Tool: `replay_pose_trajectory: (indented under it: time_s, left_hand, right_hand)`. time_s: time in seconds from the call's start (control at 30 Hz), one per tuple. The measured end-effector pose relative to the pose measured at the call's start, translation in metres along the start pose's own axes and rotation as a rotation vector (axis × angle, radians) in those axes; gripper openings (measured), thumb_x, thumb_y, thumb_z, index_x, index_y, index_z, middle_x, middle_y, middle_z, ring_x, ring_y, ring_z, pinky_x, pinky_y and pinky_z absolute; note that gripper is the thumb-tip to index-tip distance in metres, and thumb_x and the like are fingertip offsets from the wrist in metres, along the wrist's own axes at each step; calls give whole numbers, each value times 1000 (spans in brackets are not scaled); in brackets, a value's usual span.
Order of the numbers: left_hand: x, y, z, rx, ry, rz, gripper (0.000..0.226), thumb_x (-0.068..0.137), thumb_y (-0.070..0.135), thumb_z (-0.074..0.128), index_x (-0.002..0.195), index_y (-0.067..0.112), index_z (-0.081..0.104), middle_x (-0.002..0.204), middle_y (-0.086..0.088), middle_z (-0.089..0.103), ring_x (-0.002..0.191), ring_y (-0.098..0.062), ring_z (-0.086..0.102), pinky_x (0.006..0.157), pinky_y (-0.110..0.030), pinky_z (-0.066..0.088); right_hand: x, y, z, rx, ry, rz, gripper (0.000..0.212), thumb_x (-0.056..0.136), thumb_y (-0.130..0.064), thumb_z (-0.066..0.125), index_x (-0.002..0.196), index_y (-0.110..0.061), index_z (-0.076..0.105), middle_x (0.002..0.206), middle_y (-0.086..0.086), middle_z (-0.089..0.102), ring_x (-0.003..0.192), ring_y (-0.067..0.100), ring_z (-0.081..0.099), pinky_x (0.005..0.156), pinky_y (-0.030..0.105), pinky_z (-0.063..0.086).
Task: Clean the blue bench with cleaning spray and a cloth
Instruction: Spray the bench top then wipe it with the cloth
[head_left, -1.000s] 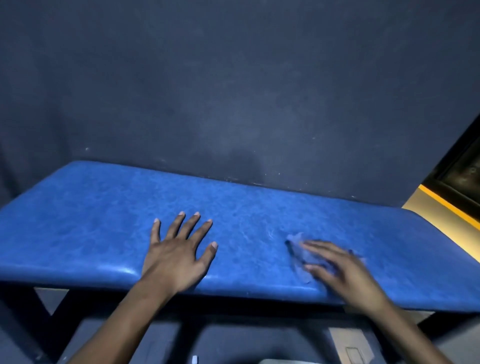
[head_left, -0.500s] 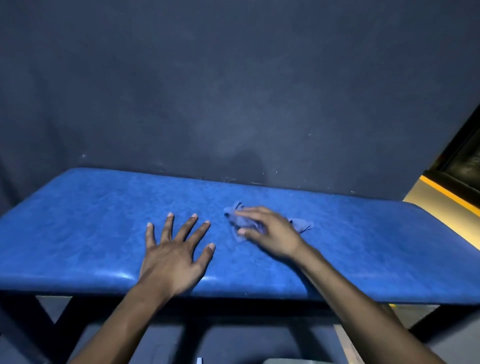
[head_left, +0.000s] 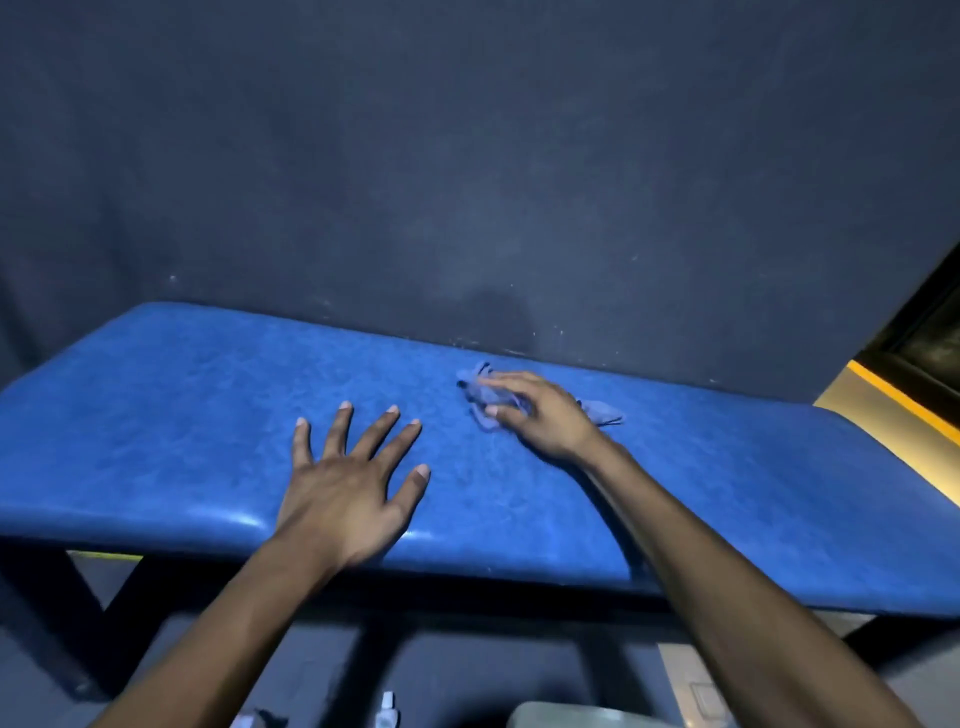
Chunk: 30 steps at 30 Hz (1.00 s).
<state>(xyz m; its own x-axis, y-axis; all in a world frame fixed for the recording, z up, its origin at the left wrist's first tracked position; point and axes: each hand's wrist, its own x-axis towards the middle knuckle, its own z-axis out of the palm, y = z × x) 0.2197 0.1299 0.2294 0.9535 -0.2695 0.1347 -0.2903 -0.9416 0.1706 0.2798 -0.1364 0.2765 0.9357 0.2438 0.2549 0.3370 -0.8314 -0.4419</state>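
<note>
The blue padded bench (head_left: 182, 415) runs across the view in front of a dark wall. My left hand (head_left: 348, 483) lies flat on its front part with the fingers spread and holds nothing. My right hand (head_left: 535, 415) presses a crumpled blue cloth (head_left: 480, 395) onto the bench near its back edge, just right of centre; the fingers lie fairly straight over the cloth, and a corner of it sticks out to the right of the hand. A white spray nozzle (head_left: 387, 714) shows at the bottom edge, below the bench.
The dark wall (head_left: 467, 156) stands directly behind the bench. Black bench legs (head_left: 62, 623) stand underneath on the left. A yellow-edged ledge (head_left: 893, 410) lies at the far right. A pale object (head_left: 597, 714) lies on the floor at the bottom.
My right hand has slid the cloth from the front right of the bench toward the back and centre. My left hand has stayed flat in place.
</note>
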Motion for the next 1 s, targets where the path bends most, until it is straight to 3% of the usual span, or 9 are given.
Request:
replay_pose_trajectory:
  time_s: [0.17, 0.37, 0.47, 0.53, 0.6, 0.73, 0.9, 1.0]
  left_hand:
    - [1, 2, 0, -3, 4, -3, 74, 88, 74, 0, 158, 49, 2, 168, 24, -2, 157, -24, -9, 120, -61, -9]
    - [3, 0, -6, -4, -67, -16, 80, 81, 79, -5, 157, 53, -1, 167, 25, -7, 157, -22, -14, 121, -60, -9]
    - [8, 11, -10, 11, -137, -67, 82, 82, 82, -1, 157, 50, -5, 168, 22, -13, 156, -27, -18, 119, -63, -11]
    - [18, 40, -8, 15, -160, -42, 83, 86, 83, 5, 159, 45, -6, 168, 18, -15, 155, -32, -18, 118, -65, -11]
    - [30, 86, -1, -5, -173, 67, 82, 87, 83, 8, 159, 46, -6, 168, 17, -14, 155, -31, -18, 118, -66, -11]
    - [51, 182, 19, -31, -193, 255, 77, 89, 81, 10, 158, 49, -4, 168, 17, -13, 156, -24, -19, 117, -66, -14]
    - [63, 200, 31, -10, -175, 250, 77, 87, 83, 8, 157, 52, -1, 168, 19, -11, 156, -22, -16, 118, -66, -13]
    - [63, 198, 32, -28, -165, 246, 78, 86, 85, 6, 156, 53, -3, 168, 20, -13, 156, -20, -17, 119, -64, -13]
  right_hand:
    - [-114, -16, -22, 50, -175, -216, 42, 95, -25, 71, 137, -25, 65, 142, -12, 59, 136, 0, 50, 114, 16, 34]
    - [-168, 70, -81, -71, 16, 30, 39, 95, -39, 66, 134, -35, 64, 140, -17, 60, 135, -2, 50, 112, 16, 36]
    - [-192, 117, -112, -114, 131, 218, 37, 94, -43, 65, 129, -34, 65, 134, -18, 62, 129, 5, 57, 102, 7, 36]
    - [-177, 149, -118, -163, 179, 330, 37, 95, -31, 69, 131, -24, 67, 130, -9, 65, 127, 14, 58, 97, 13, 37]
    - [-144, 173, -116, -206, 205, 406, 38, 96, -32, 67, 132, -19, 67, 130, 4, 67, 127, 24, 59, 98, 28, 42]
    - [-86, 198, -113, -226, 250, 488, 41, 96, -40, 60, 136, -28, 64, 136, 9, 64, 131, 29, 55, 103, 36, 42]
    - [-111, 171, -110, -65, 139, 265, 40, 95, -29, 67, 135, -25, 65, 138, 3, 64, 133, 20, 56, 114, 35, 41]
    - [-185, 131, -115, -6, 7, 90, 40, 96, -26, 70, 135, -20, 66, 141, -4, 62, 136, 7, 52, 114, 23, 39]
